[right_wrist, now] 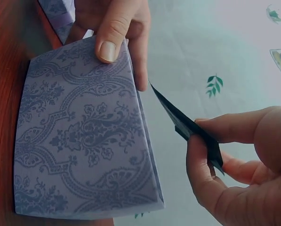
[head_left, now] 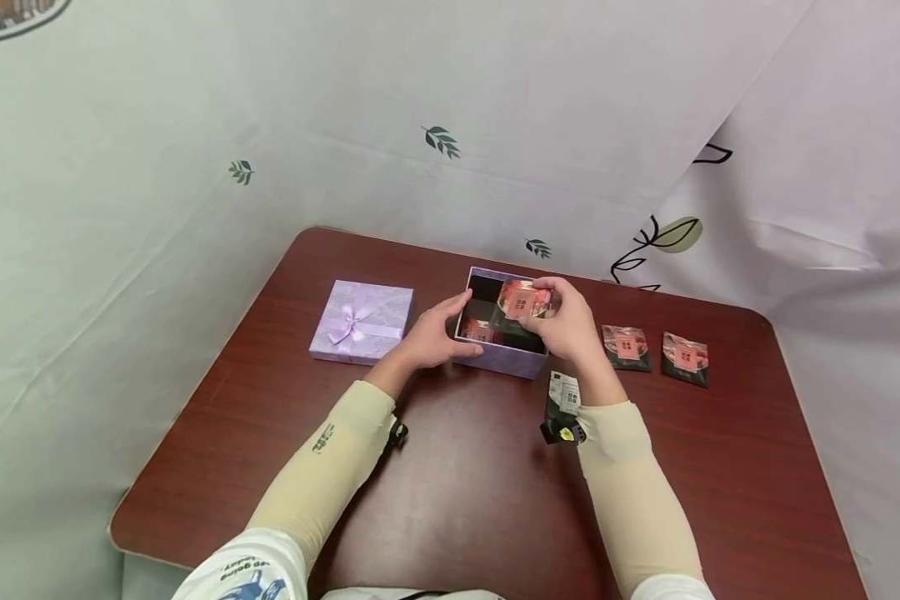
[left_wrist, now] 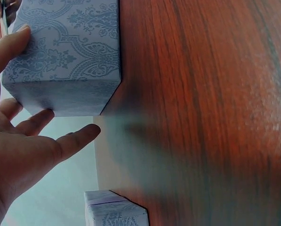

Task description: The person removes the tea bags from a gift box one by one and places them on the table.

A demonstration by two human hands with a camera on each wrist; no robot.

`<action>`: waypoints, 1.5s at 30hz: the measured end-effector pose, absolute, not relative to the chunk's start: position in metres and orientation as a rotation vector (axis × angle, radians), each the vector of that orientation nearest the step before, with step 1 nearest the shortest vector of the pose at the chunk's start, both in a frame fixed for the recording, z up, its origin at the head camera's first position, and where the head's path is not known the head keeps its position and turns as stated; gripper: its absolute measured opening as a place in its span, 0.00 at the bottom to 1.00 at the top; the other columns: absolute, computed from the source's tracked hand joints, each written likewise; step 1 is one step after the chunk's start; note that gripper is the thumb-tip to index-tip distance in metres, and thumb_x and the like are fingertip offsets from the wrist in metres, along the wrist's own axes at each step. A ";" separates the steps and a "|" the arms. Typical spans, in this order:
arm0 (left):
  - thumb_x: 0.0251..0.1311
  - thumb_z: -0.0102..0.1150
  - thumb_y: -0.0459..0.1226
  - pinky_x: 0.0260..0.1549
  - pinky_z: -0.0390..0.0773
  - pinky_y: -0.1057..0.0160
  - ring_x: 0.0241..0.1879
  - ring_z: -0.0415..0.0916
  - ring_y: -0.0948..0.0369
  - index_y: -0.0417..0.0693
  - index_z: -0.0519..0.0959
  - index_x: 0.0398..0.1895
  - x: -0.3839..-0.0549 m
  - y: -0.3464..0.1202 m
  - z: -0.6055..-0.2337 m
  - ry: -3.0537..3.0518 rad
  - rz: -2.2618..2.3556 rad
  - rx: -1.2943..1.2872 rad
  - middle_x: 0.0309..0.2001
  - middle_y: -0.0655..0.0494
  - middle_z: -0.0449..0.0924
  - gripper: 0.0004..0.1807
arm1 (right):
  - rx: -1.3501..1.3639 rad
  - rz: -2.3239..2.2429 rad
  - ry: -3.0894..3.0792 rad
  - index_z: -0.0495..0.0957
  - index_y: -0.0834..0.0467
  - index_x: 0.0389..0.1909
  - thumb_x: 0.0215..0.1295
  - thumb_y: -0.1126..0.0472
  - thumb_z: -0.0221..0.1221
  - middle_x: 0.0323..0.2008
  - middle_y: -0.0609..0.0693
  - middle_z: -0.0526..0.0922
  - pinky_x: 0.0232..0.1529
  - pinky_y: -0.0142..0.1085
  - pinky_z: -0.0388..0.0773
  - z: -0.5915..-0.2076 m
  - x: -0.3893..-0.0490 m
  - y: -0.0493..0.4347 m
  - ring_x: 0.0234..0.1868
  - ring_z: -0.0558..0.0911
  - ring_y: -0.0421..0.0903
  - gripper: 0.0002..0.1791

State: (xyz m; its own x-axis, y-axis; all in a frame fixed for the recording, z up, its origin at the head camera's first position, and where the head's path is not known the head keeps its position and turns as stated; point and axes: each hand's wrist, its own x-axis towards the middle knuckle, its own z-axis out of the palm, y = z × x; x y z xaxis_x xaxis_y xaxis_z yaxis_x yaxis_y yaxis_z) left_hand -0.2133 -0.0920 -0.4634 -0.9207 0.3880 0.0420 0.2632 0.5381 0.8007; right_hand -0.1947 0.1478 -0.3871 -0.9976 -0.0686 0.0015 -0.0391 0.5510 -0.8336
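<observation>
A lavender patterned gift box (head_left: 498,360) with a black inside stands uncovered near the back of the table. My left hand (head_left: 433,336) steadies its left front corner, thumb on the front wall and nearly straight fingers along the left side (left_wrist: 60,96). Above the box's right half, my right hand (head_left: 573,329) pinches a flat red-and-black packet (head_left: 516,304) between thumb and fingers. Seen edge-on in the right wrist view, that packet (right_wrist: 180,115) is tilted and apart from the box wall. Another red packet (head_left: 477,330) lies inside, at the front left.
The lavender lid (head_left: 382,312) with its ribbon bow lies left of the box. Two red-and-black packets (head_left: 627,346) (head_left: 685,358) lie to the right. A black-and-white packet (head_left: 562,396) is partly hidden under my right wrist. A white cloth (head_left: 345,192) hangs behind the table.
</observation>
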 end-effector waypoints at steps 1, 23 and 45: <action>0.50 0.79 0.45 0.68 0.57 0.55 0.73 0.53 0.56 0.54 0.55 0.80 -0.213 -0.092 -0.463 2.629 1.333 0.560 0.76 0.51 0.56 0.56 | -0.096 -1.485 2.735 0.73 0.57 0.61 0.59 0.67 0.70 0.36 0.57 0.72 0.26 0.41 0.68 -0.387 -0.194 0.149 0.27 0.69 0.51 0.29; 0.48 0.80 0.44 0.68 0.58 0.53 0.73 0.54 0.53 0.50 0.57 0.79 -0.212 -0.093 -0.464 2.640 1.348 0.556 0.76 0.50 0.57 0.56 | -0.041 -1.723 2.550 0.72 0.59 0.64 0.59 0.70 0.69 0.53 0.59 0.73 0.21 0.32 0.68 -0.394 -0.180 0.175 0.21 0.68 0.39 0.31; 0.49 0.79 0.44 0.68 0.58 0.53 0.73 0.54 0.55 0.52 0.57 0.79 -0.212 -0.092 -0.464 2.629 1.358 0.561 0.76 0.51 0.57 0.55 | -0.016 -1.899 2.393 0.69 0.63 0.65 0.60 0.74 0.67 0.46 0.58 0.71 0.22 0.33 0.71 -0.407 -0.159 0.199 0.22 0.71 0.39 0.32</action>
State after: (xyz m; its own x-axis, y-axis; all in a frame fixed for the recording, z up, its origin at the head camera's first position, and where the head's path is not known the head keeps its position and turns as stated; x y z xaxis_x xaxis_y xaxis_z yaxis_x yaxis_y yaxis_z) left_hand -0.2124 -0.0919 -0.4644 -0.9226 0.3820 0.0544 0.2654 0.5260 0.8080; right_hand -0.1594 0.1994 -0.4070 -0.9962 -0.0617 -0.0612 0.0456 0.2285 -0.9725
